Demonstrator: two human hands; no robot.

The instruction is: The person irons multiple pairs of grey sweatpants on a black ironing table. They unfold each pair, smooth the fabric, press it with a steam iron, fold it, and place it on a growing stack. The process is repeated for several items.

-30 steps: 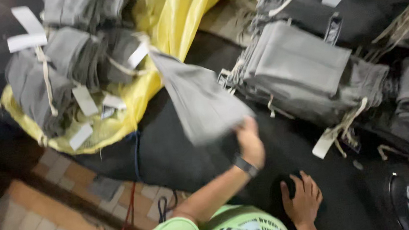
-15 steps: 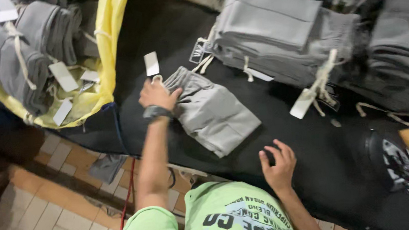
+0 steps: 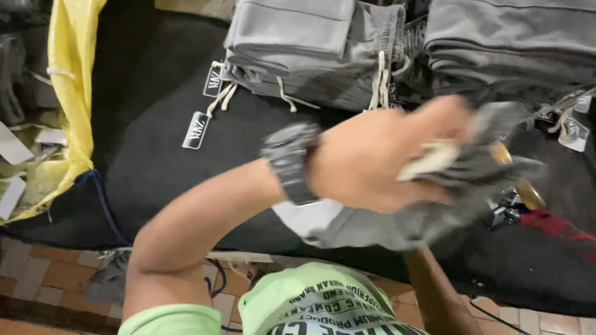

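A folded grey fabric garment point(image 3: 415, 215) is grasped, above the black cloth-covered surface point(image 3: 148, 158), by the left hand point(image 3: 382, 157), blurred and wearing a dark wristwatch point(image 3: 290, 162), with stacked grey garments point(image 3: 309, 39) just beyond it, while the right hand is hidden beneath the garment and its state cannot be told.

two stacks of folded grey garments point(image 3: 316, 38), one wristwatch point(image 3: 290, 162), one yellow bag point(image 3: 75, 86)

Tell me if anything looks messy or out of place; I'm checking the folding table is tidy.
Nothing is damaged or spilled. The grey folded stacks sit fairly square, though their drawstrings and hang tags trail loose over the black table. The left hand holds a bunched grey garment.
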